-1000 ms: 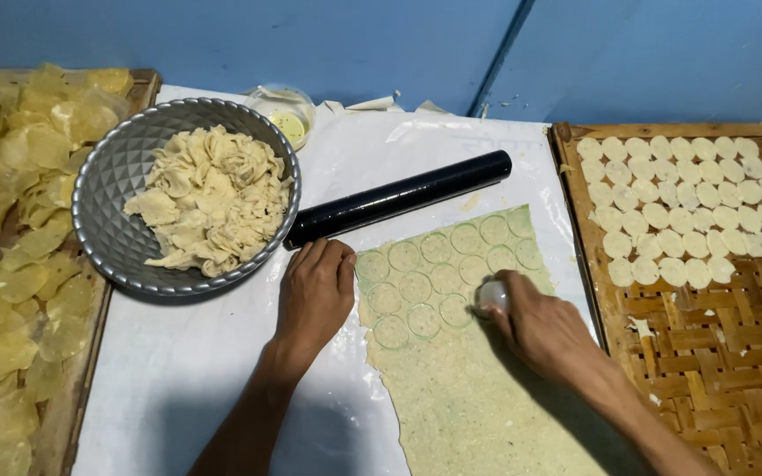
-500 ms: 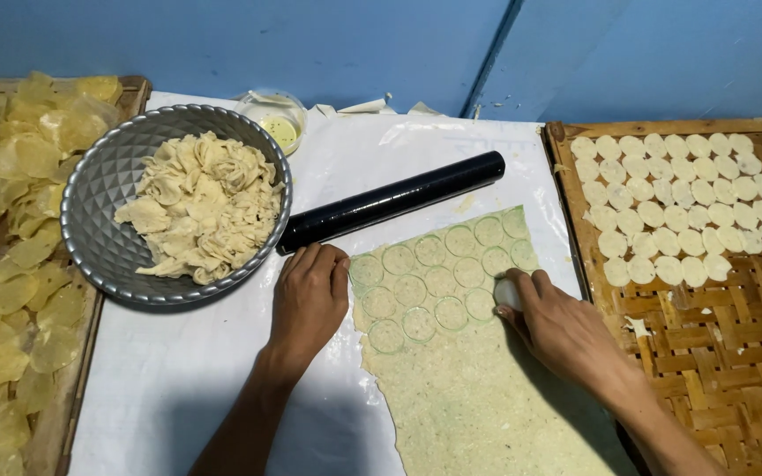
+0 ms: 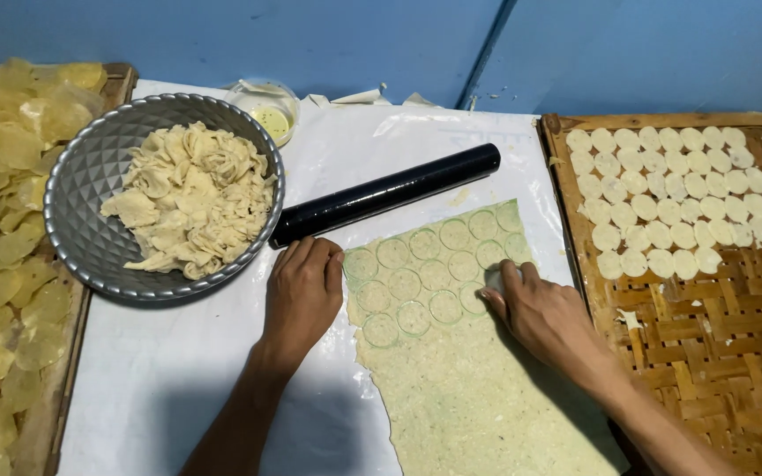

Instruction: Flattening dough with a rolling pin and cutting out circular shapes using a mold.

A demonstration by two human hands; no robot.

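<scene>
metal bowl [image 3: 81,185]: dough scraps [image 3: 191,198] | left hand [image 3: 303,295] flat | right hand [image 3: 544,313] fingers gripping maybe a cutter [image 3: 492,279]

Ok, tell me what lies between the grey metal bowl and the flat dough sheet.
Head view: the left hand and the black rolling pin's near end, on white plastic sheeting.

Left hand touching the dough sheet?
Touching: head view shows left hand flat on the plastic sheet, fingertips meeting the dough sheet edge.

A bowl [image 3: 165,198] sits at the sheet's [image 3: 178,388] left edge, a roller [image 3: 385,194] behind the dough [image 3: 460,370], a tray [image 3: 716,335] right.
</scene>
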